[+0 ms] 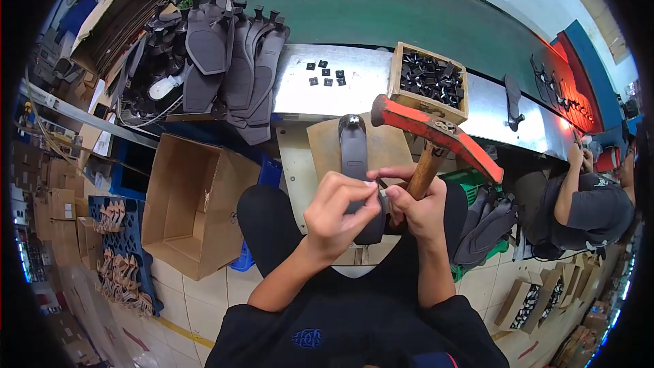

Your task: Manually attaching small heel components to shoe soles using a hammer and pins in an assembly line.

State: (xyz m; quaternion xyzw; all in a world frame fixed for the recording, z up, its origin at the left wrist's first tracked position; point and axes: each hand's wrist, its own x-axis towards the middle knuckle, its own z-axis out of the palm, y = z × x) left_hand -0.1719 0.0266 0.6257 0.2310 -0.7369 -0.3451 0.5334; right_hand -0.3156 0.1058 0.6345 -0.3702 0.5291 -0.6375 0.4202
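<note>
My right hand (424,210) grips the wooden handle (424,169) of a hammer, its red-orange head (436,128) raised to the right. Close beside it, my left hand (339,210) is closed in a pinch, fingertips almost meeting those of the right hand. What lies between those fingertips is too small or hidden to make out. Under both hands a dark grey shoe sole (353,150) lies on a work board (325,146) in front of me. Its heel end points away from me, and my hands cover part of its middle.
Several small black pieces (327,73) lie on the metal bench, beside a wooden box (397,71) of similar parts. A pile of heeled soles (238,68) stands left, above an open cardboard box (180,215). A green basket (470,180) holds soles at right, near another person (586,211).
</note>
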